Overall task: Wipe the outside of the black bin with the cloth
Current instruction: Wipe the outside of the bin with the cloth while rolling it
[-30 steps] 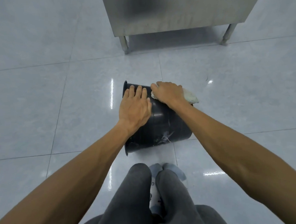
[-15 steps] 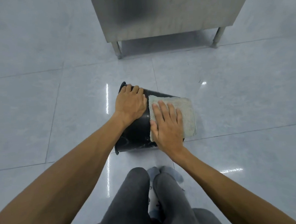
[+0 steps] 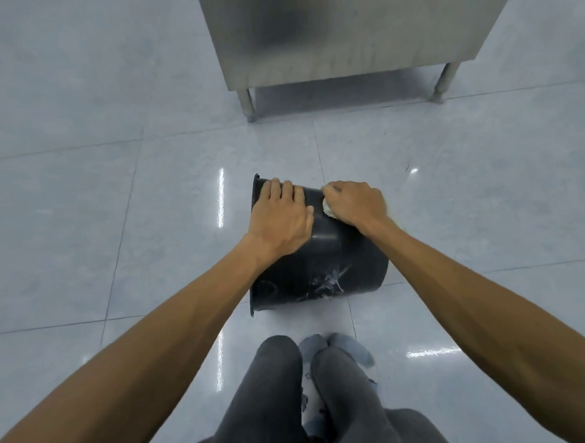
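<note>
The black bin (image 3: 324,270) lies on its side on the tiled floor, its rim to the left. White scuff marks show on its near side. My left hand (image 3: 280,217) rests flat on the bin's top near the rim, fingers straight. My right hand (image 3: 356,202) is at the far upper side of the bin and grips the pale cloth (image 3: 327,208), bunched under its curled fingers. Only a small bit of cloth shows beside the thumb.
A stainless steel cabinet (image 3: 342,32) on short legs stands just beyond the bin. My knees in grey trousers (image 3: 293,390) and socked feet are close in front of the bin. Glossy floor tiles (image 3: 115,230) spread all round.
My right hand moved from the bin's near side, where the cloth lay spread flat, up to the far side, and the cloth is now bunched. My left hand stayed on the bin.
</note>
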